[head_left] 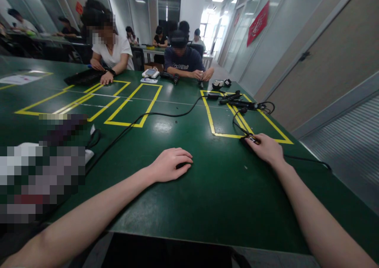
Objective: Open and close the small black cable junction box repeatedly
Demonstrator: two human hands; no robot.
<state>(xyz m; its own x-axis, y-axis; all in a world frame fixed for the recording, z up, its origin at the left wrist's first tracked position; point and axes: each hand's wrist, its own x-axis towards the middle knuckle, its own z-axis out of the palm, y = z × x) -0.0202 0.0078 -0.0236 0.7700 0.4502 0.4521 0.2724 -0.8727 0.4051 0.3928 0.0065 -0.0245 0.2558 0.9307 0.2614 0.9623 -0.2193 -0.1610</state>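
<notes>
The right hand [266, 148] is laid palm down on the green table [207, 189], its fingers drawn together over the near end of a small black part [249, 139]. Only the far tip of that part is seen, with a glint of orange and metal on it. The thumb is hidden under the hand, so it cannot be told whether the part is pinched or merely pressed down. The part lies on the near line of a yellow tape outline [211, 120]. A thin black cord [237, 124] is seen curving from the part up to a heap of black gear [237, 101] at the far end of the outline; the single pieces of that heap are too small and dark to be made out. A second cord [308, 159] is seen coming from under the right wrist and running to the table's right edge.

The left hand [171, 164] is rested well apart from the right, palm down, fingers loosely curled. A dark patch is seen beneath its fingertips; whether it is shadow or something held cannot be told. A long black cable [166, 114] is stretched across the table beyond it. The near left corner is masked by a blurred patch [41, 181], and both forearms are cut off by the lower edge.

Across the table, a person in a white shirt [114, 51] and a person in a dark shirt [183, 60] are seated.
</notes>
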